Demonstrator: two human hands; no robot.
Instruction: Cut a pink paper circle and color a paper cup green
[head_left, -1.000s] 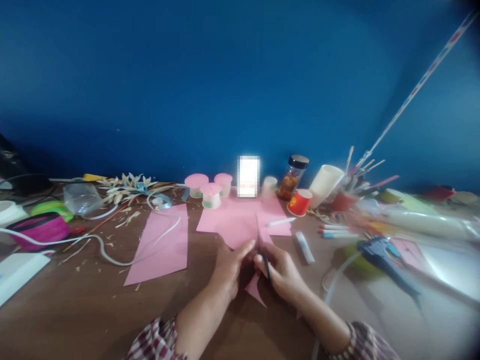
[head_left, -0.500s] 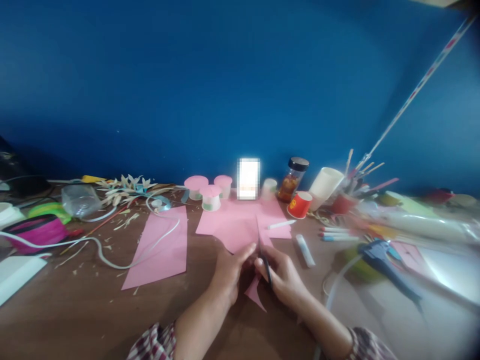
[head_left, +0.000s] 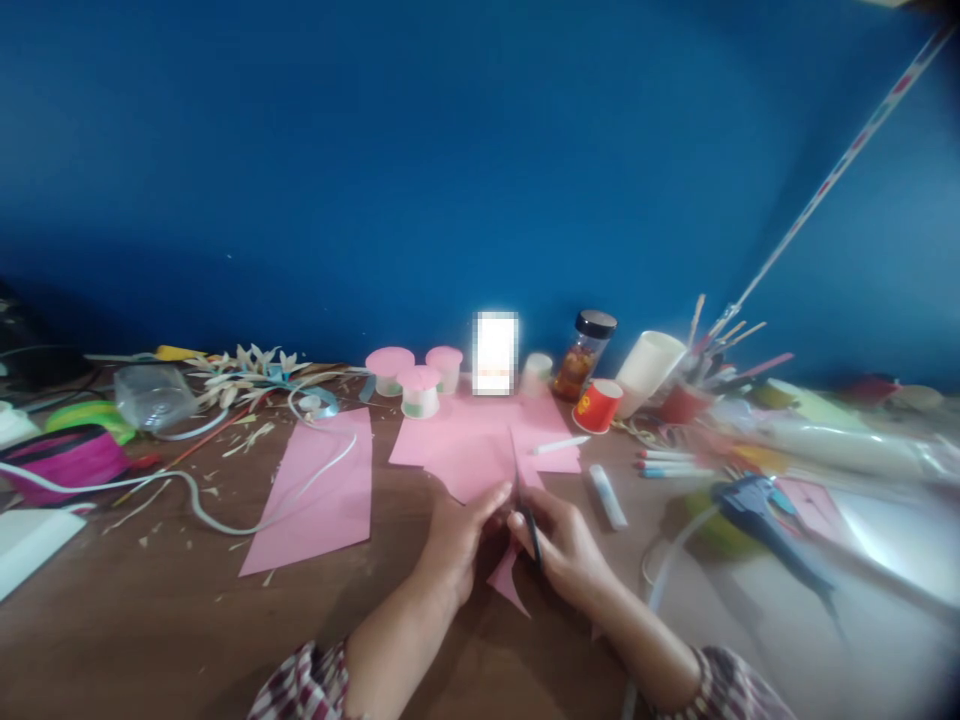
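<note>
The right hand point(head_left: 571, 545) is gripping scissors point(head_left: 530, 524), long axis running forward, tips pointing toward the wall point(head_left: 480, 180); the left hand point(head_left: 459, 540) is pinching pink paper point(head_left: 472, 467).

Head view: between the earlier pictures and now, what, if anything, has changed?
Nothing was visibly taken hold of or let go; only the whole view shifted slightly left. The right hand still holds the scissors, the left hand the pink paper, and the white pen and red cup stayed put.
</note>
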